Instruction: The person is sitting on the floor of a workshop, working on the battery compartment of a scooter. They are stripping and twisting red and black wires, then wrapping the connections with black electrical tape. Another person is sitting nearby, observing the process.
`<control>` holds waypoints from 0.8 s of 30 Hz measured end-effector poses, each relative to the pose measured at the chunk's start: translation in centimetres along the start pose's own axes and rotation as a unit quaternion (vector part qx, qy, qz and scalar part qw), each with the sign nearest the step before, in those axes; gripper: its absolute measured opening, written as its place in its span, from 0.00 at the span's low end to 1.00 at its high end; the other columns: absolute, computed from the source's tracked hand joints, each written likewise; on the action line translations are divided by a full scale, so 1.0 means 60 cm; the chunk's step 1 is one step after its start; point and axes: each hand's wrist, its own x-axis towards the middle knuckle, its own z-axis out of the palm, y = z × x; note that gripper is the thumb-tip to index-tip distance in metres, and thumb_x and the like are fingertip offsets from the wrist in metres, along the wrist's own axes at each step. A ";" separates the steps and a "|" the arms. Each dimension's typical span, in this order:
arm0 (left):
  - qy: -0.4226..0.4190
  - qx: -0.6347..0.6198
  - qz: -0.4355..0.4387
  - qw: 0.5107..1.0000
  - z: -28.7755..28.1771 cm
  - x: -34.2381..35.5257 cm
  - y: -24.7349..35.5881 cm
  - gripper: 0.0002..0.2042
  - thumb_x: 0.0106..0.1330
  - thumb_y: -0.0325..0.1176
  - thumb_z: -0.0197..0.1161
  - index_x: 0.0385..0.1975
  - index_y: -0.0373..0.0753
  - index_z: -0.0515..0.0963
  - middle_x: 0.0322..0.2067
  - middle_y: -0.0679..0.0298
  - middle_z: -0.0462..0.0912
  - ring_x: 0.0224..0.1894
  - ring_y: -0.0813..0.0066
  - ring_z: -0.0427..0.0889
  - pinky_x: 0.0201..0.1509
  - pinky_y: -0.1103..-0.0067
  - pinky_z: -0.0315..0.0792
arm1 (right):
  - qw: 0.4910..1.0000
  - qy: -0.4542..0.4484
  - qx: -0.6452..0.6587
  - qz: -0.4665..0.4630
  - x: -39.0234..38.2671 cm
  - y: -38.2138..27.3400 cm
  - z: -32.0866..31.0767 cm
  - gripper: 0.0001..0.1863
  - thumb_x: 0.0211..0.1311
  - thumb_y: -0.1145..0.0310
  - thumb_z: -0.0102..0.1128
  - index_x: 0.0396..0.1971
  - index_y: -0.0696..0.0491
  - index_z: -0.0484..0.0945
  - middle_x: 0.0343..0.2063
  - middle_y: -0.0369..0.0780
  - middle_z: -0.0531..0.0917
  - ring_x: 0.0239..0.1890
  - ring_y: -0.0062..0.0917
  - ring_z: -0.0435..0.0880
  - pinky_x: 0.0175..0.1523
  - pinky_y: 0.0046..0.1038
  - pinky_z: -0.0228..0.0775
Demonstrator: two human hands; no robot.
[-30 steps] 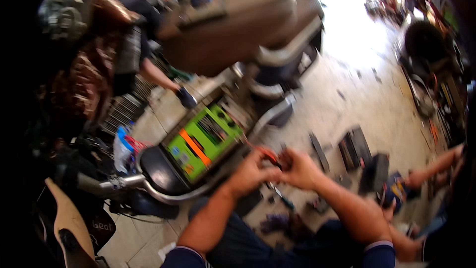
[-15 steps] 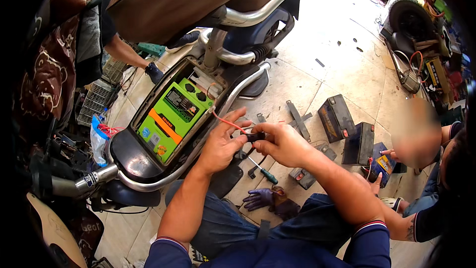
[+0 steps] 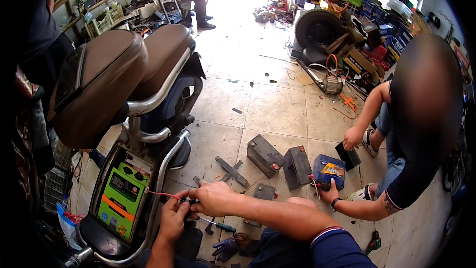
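Observation:
A green battery (image 3: 118,197) with an orange strap sits in the open floor compartment of an electric scooter. A red wire (image 3: 161,193) runs from its right edge to my hands. My left hand (image 3: 172,218) is closed, pinching the wire's end at thumb and fingertips. My right hand (image 3: 215,199) is closed on a small black piece (image 3: 190,201) at the same spot; its exact kind is hidden by the fingers. Just below lie a green-handled screwdriver (image 3: 226,228) and a purple work glove (image 3: 225,250). A cross-shaped metal bracket (image 3: 232,171) lies beyond my right hand.
Black batteries (image 3: 298,168) stand on the tiled floor. To the right, a crouching co-worker (image 3: 414,144) touches a blue battery (image 3: 329,169). The scooter's brown seat (image 3: 163,52) is tipped up at left. A wheel (image 3: 318,29) and piled parts lie farther back.
My view has swung up and right, showing more of the room. Both hands stay together on the wire and black piece. The co-worker's one hand has moved to a black object beside the blue battery.

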 end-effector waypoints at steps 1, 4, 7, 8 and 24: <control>0.001 0.028 0.002 1.000 -0.003 -0.001 -0.003 0.17 0.77 0.24 0.55 0.63 0.30 0.75 0.40 0.59 0.86 0.33 0.76 0.85 0.37 0.78 0.80 | 1.000 0.015 0.020 -0.016 0.002 0.006 0.010 0.25 0.61 0.50 0.68 0.48 0.55 0.83 0.43 0.52 0.84 0.45 0.49 0.87 0.47 0.45 0.80; 0.061 0.053 0.018 0.997 -0.011 -0.003 -0.010 0.11 0.76 0.24 0.59 0.54 0.29 0.78 0.31 0.62 0.86 0.28 0.78 0.84 0.33 0.81 0.79 | 0.993 0.050 0.091 -0.060 0.017 0.023 0.034 0.24 0.61 0.48 0.66 0.34 0.59 0.85 0.39 0.53 0.85 0.42 0.50 0.87 0.46 0.44 0.79; 0.098 0.040 0.038 0.994 -0.017 -0.005 -0.015 0.08 0.75 0.24 0.61 0.49 0.30 0.79 0.29 0.63 0.86 0.27 0.79 0.83 0.32 0.81 0.78 | 0.982 -0.007 0.186 -0.018 0.030 0.018 0.027 0.27 0.61 0.47 0.65 0.30 0.61 0.83 0.30 0.55 0.85 0.37 0.51 0.87 0.44 0.44 0.78; 0.110 0.029 0.045 0.992 -0.018 -0.007 -0.015 0.07 0.74 0.24 0.62 0.48 0.31 0.79 0.29 0.63 0.86 0.27 0.79 0.83 0.32 0.82 0.78 | 0.974 0.012 0.224 -0.026 0.026 0.010 0.023 0.30 0.63 0.45 0.64 0.26 0.63 0.81 0.24 0.56 0.83 0.33 0.52 0.86 0.41 0.45 0.76; 0.178 0.208 0.124 0.954 0.011 -0.033 -0.039 0.14 0.76 0.24 0.59 0.57 0.25 0.77 0.50 0.61 0.83 0.50 0.76 0.81 0.55 0.79 0.73 | 0.877 0.082 0.472 0.033 0.009 -0.023 0.010 0.25 0.63 0.52 0.70 0.31 0.64 0.82 0.27 0.54 0.86 0.36 0.44 0.89 0.43 0.42 0.80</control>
